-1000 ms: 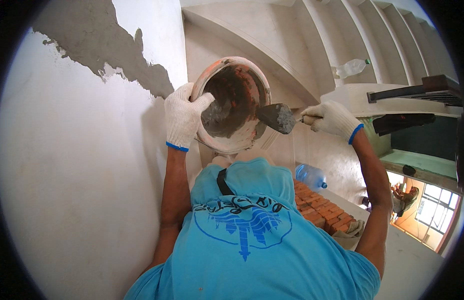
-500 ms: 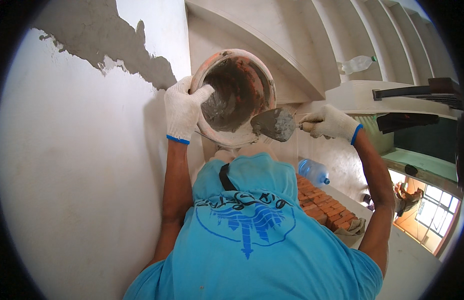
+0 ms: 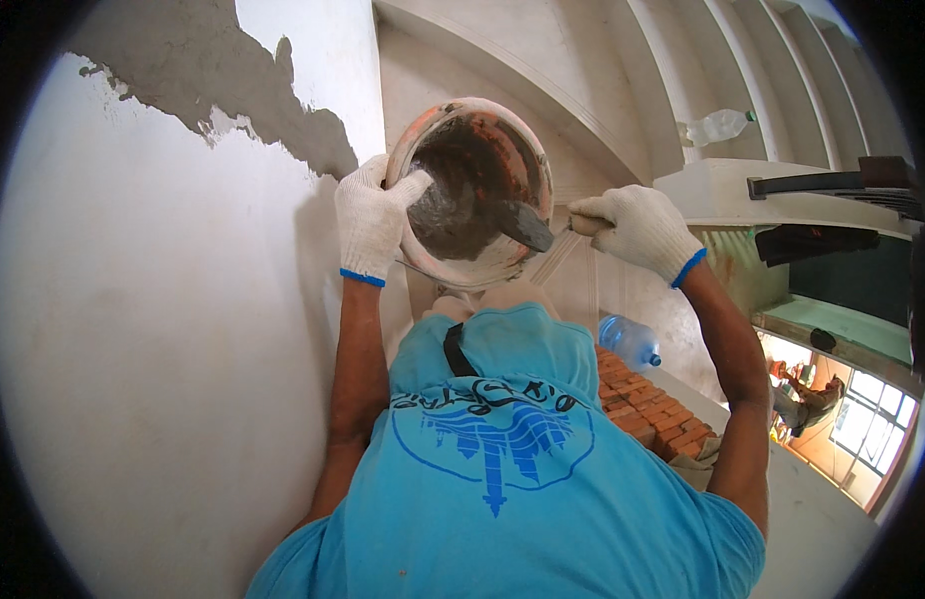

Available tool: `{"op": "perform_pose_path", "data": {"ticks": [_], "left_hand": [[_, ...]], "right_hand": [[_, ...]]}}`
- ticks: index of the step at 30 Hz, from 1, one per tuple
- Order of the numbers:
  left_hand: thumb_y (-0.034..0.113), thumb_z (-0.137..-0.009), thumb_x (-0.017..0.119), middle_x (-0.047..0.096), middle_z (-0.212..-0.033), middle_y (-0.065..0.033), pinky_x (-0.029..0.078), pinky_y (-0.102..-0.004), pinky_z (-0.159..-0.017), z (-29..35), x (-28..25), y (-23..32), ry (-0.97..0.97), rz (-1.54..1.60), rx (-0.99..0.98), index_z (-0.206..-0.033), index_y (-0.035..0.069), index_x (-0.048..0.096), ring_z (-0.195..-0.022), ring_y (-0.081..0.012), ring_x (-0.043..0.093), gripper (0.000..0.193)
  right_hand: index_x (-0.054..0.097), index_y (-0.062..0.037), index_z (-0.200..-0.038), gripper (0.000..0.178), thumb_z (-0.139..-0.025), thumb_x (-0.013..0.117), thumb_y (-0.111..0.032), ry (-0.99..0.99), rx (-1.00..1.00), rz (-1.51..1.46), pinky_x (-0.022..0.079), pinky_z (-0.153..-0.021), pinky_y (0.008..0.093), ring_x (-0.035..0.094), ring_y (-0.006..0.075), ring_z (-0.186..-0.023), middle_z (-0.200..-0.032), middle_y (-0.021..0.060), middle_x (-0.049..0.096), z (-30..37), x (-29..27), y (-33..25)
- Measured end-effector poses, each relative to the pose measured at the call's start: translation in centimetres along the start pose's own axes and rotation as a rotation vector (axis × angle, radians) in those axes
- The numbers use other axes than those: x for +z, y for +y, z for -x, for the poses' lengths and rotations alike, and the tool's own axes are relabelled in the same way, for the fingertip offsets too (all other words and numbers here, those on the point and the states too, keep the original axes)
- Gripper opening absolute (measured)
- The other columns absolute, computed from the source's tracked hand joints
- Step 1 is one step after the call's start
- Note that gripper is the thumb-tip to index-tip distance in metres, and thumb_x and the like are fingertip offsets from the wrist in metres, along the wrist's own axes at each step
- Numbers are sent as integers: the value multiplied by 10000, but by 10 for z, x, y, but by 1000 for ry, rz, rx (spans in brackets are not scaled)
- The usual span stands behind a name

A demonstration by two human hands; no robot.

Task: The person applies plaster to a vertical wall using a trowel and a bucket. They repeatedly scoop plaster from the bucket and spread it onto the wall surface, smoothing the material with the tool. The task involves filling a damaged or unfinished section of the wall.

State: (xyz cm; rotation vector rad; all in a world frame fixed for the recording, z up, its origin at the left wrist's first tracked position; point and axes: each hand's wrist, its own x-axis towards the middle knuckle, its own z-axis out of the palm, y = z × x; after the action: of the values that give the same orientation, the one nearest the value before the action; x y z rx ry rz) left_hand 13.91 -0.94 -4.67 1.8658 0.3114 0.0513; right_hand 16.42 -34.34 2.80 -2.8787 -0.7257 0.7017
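Observation:
My left hand [image 3: 373,215], in a white knit glove with a blue cuff, grips the rim of a mortar-stained orange bucket [image 3: 535,160], thumb inside. The bucket is tilted so its mouth faces me. Wet grey mortar [image 3: 448,205] coats its inside. My right hand [image 3: 632,230], gloved alike, is closed round the handle of a trowel. The trowel's blade [image 3: 525,226] is turned partly edge-on and reaches over the lower right of the bucket's mouth. A patch of grey mortar [image 3: 223,85] covers part of the white wall beyond my left hand.
White wall [image 3: 163,329] runs close along my left. Steps [image 3: 702,60] rise at the far right, with a clear plastic bottle [image 3: 719,128] on one. A blue water jug [image 3: 628,341] and stacked red bricks [image 3: 652,404] are right of my body. A person [image 3: 812,404] is farther off, lower right.
My right hand has moved slightly left and up, bringing the trowel blade from the bucket's right rim into its mouth and turning it more edge-on. The left hand keeps its hold.

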Motion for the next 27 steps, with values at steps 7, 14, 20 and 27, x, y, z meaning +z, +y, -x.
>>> {"op": "perform_pose_path", "data": {"ticks": [7,14,20,27], "left_hand": [[227,-845,819,618,-728,-80,481,-340,-647,7,5,9,-28,74,-14,-909,-50,731,-679,-131,534,297],[200,-876,806,677,-793,-24,487,-299,-679,7,1,12,-78,30,-21,-1016,-39,771,-735,-98,571,279],[190,-881,801,682,-794,1,476,-276,-672,8,3,18,-107,-30,3,-1037,-35,787,-739,-77,569,274],[234,-838,805,594,-763,-95,471,-344,-654,12,8,21,-99,42,40,-883,-60,696,-696,-147,527,317]], "right_hand": [[804,-238,-1109,230,-901,707,-248,76,-57,47,559,-729,534,707,395,-802,-800,160,711,-7,0,-11],[800,-217,-1038,186,-894,682,-224,81,-78,108,570,-737,522,731,365,-820,-842,134,730,-9,2,-20],[805,-225,-1103,221,-917,698,-276,107,-149,118,576,-742,510,736,353,-829,-842,128,729,-15,10,-19],[808,-159,-1111,255,-966,665,-313,24,-179,-30,595,-782,492,749,352,-855,-897,157,769,-36,29,-46]]}}
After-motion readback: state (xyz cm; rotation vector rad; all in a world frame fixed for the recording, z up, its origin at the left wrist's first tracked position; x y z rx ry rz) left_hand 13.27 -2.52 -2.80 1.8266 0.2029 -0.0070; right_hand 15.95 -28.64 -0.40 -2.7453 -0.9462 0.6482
